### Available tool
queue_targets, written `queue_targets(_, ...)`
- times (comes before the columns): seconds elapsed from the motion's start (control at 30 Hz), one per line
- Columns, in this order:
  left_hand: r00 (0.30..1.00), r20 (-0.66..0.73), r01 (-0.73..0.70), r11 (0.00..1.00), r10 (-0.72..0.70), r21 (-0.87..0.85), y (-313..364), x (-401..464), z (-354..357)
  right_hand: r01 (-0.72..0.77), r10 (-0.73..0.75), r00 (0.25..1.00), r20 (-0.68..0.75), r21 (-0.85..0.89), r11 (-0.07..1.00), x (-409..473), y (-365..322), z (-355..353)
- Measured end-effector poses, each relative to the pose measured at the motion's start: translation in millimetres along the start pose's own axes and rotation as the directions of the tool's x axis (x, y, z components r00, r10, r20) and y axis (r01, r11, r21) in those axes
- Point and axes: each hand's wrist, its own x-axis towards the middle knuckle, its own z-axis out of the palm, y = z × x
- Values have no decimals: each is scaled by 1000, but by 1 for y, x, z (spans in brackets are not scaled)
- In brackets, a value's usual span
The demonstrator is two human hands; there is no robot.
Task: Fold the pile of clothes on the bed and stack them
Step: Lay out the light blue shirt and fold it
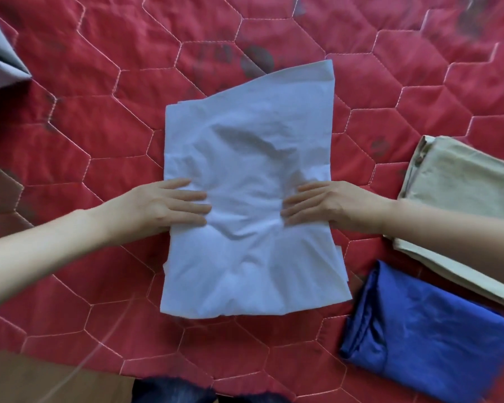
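A pale blue-white garment (249, 158) lies folded into a tall rectangle in the middle of the red quilted bed (99, 120). My left hand (169, 206) rests flat on its left edge, fingers straight and pointing right. My right hand (320, 206) presses its right edge, fingers slightly bent and pointing left. The cloth is wrinkled between the two hands. A folded beige garment (463, 181) lies at the right, and a folded royal blue garment (425, 335) lies in front of it, nearer me.
A grey cloth (0, 56) shows at the top left corner. The bed's near edge runs along the bottom, with brown floor (41, 379) beyond it at the bottom left. Dark trousers (172, 391) appear at the bottom centre.
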Motion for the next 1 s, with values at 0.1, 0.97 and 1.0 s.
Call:
queue_targets(0.1,933,91,357,854,-349,-380,-2,9,-20,-210,280,958,-59,521,827,1,0,-18)
queue_targets(0.97,14,-86,396,84,-996,-914,22,62,16,0,884,142,-446,893,451,43,-10,15)
queue_targets(1.0,17,-53,377,55,-998,-925,18,64,15,-3,884,132,-449,891,453,46,-9,14)
